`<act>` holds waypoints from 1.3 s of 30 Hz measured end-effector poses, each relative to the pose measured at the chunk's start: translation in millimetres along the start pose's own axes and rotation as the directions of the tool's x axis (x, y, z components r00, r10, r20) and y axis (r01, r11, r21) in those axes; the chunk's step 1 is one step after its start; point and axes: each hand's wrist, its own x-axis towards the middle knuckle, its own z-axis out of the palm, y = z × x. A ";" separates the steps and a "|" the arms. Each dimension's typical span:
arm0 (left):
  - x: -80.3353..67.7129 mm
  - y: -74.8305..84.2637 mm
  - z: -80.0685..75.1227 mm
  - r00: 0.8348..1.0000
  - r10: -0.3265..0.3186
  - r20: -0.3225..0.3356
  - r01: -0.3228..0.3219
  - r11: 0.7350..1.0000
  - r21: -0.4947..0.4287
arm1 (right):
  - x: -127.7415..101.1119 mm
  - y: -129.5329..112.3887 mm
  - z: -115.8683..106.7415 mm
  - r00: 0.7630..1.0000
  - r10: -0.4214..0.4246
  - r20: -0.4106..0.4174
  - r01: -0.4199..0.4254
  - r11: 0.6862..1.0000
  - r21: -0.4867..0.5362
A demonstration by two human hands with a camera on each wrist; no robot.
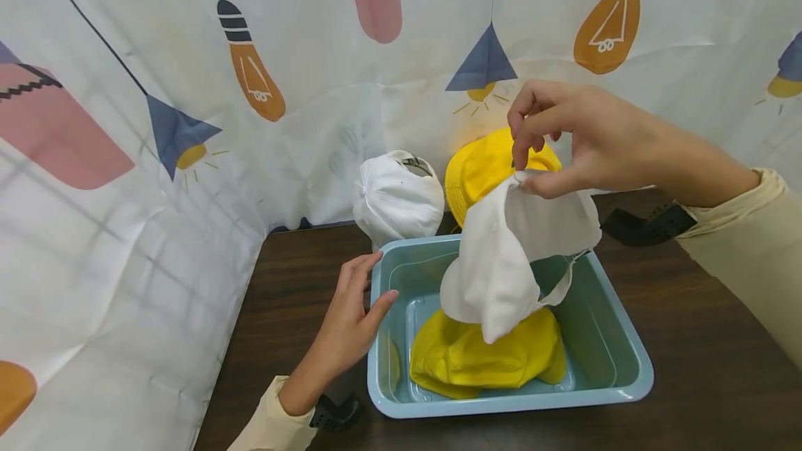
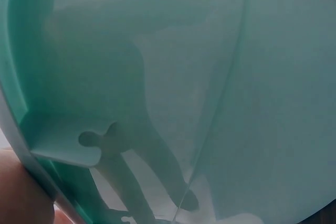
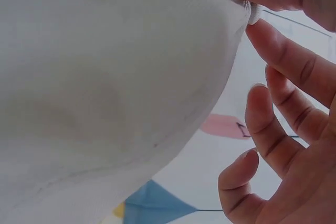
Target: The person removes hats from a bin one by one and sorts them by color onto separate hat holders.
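My right hand [image 1: 589,134] pinches the edge of a white cap [image 1: 495,256] between thumb and forefinger, the other fingers loosely bent. The cap hangs tilted over the light blue plastic tub [image 1: 510,406], its strap dangling on the right. Up close in the right wrist view, the white cloth [image 3: 105,87] meets the fingertips [image 3: 265,40]. Inside the tub, under the hanging cap, lies a yellow cap [image 1: 482,360]. On the tub's left side rests my left hand [image 1: 351,326], fingers fairly straight along the rim and thumb reaching over it. The tub's wall [image 2: 283,93] fills the left wrist view.
Behind the tub, another white cap [image 1: 397,197] sits beside a yellow hat [image 1: 479,169], partly hidden by the held cap. The dark wooden table [image 1: 288,291] meets a white cloth backdrop [image 1: 313,124] printed with lamps and bulbs at the back and left.
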 end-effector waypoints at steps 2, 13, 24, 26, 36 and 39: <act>0.2 -0.1 0.3 1.000 0.002 -0.001 -0.002 1.000 -0.001 | 5.0 -1.0 -3.6 1.000 0.002 -0.009 -0.002 1.000 -0.010; 0.4 -0.5 -0.6 1.000 -0.006 0.002 0.006 1.000 -0.002 | 32.1 -4.3 -22.8 0.992 0.106 -0.067 -0.111 0.991 -0.078; -0.4 -1.6 -2.4 1.000 0.004 -0.005 -0.004 1.000 0.001 | 69.4 -2.9 -28.3 0.979 0.194 -0.057 -0.197 0.978 -0.062; -0.3 -1.1 -2.3 1.000 0.000 -0.001 0.000 1.000 -0.001 | 74.4 -3.5 -29.0 0.978 0.206 -0.043 -0.208 0.977 -0.051; 0.5 -1.3 -0.7 1.000 0.007 0.001 -0.007 1.000 -0.004 | 95.5 -13.4 -29.4 0.982 0.165 -0.095 -0.174 0.980 -0.096; 0.0 -1.9 0.0 1.000 0.012 -0.003 -0.012 1.000 0.006 | 104.1 -15.1 -24.9 0.980 0.142 -0.138 -0.155 0.984 -0.087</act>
